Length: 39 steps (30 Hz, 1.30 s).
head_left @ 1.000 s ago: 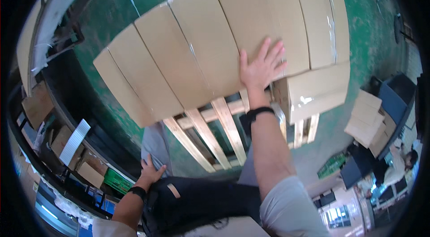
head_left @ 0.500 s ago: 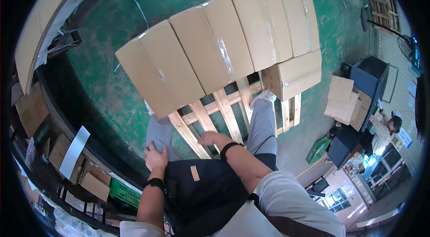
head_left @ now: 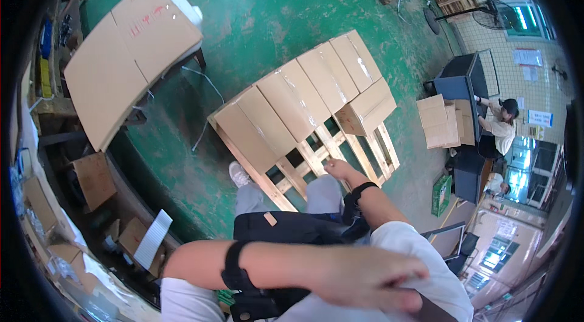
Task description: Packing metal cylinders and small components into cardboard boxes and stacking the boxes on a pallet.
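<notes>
My left arm, with a black band on the wrist, crosses low in front of my body. My left hand (head_left: 371, 276) is blurred beside my white right sleeve (head_left: 413, 243); its fingers are partly apart with nothing seen in them. Farther out, my right hand (head_left: 342, 171) is closed in a loose fist above the wooden pallet (head_left: 307, 154), and no held thing shows. Several taped cardboard cartons (head_left: 294, 98) stand in a row along the pallet's far side. One more carton (head_left: 367, 107) sits at the right, nearer to me. A dark apron (head_left: 292, 229) covers my lap.
Flat cardboard sheets (head_left: 131, 48) lie on a stand at the left. Shelving with open boxes (head_left: 94, 179) runs along the left side. At the right, a person (head_left: 500, 127) works by dark bins (head_left: 453, 78), with a green crate (head_left: 441, 194) on the floor and a fan (head_left: 486, 14) behind.
My left hand has left my left knee and swung right across my body. My right hand stays closed before me. The view has turned left and shows the cartons smaller.
</notes>
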Motion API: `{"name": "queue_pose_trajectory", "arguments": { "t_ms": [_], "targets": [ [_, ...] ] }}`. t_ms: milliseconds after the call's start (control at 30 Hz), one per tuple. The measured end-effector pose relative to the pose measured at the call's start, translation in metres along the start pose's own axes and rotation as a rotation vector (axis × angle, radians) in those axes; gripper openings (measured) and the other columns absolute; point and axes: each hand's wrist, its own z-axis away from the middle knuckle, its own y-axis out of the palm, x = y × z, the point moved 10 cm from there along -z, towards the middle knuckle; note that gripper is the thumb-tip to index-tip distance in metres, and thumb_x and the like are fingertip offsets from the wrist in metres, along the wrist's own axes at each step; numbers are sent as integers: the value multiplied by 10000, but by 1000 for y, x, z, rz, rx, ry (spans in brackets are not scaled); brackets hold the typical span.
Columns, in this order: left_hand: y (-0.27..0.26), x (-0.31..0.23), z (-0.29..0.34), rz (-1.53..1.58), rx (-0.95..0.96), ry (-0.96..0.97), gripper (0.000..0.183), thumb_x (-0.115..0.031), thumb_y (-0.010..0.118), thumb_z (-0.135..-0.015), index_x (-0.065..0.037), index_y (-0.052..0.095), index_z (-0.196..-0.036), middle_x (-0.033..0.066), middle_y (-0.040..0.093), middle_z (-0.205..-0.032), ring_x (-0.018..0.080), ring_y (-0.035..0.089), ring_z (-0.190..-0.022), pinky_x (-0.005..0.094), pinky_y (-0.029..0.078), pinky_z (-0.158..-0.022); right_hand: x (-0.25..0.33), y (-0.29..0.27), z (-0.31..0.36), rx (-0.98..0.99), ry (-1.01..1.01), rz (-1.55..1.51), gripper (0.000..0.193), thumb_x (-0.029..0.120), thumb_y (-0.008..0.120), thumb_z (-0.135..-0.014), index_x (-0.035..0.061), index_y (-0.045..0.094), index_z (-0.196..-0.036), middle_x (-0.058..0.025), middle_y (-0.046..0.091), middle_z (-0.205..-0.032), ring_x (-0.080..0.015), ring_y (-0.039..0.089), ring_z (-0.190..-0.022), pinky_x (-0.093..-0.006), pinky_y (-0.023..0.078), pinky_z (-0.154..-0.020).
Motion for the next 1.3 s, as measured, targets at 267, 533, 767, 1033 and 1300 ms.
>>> {"name": "queue_pose_trajectory", "arguments": {
  "t_ms": [267,533,767,1033,1300],
  "targets": [
    [91,-84,-10,-917,11,237,207,-220,578,-832,-25,572,-901,138,593,-873,317,607,-800,411,479,-679,77,5,141,76,-308,-25,396,376,519,-838,32,612,-1011,-213,649,-951,-381,623,-912,-447,490,-803],
    [240,-71,-38,-87,693,175,453,-319,636,-873,24,499,-1136,182,575,-1023,299,563,-883,384,455,-791,91,40,140,-129,-363,-99,446,350,553,-855,37,584,-1171,-191,648,-1069,-336,617,-1009,-417,485,-883],
    [-99,-38,167,-860,-555,-5,398,-245,598,-871,-3,555,-1185,148,595,-1124,280,552,-1073,396,420,-950,187,133,126,355,-529,141,464,366,606,-811,42,608,-1143,-195,663,-992,-332,636,-933,-414,495,-835],
    [-293,-26,798,-561,-2550,-1022,643,-304,622,-801,69,432,-1289,304,515,-1229,401,483,-1186,454,381,-1012,466,-123,-135,-554,-528,-92,352,292,584,-861,-29,634,-995,-225,649,-926,-351,622,-903,-404,489,-792],
    [-295,54,868,203,-2353,-645,595,-418,388,-965,65,422,-1311,238,527,-1257,319,498,-1194,386,388,-990,603,-147,-246,-458,14,-52,844,589,470,-863,-63,310,-1375,-319,346,-1383,-451,328,-1305,-450,293,-1086]
  ]
}}
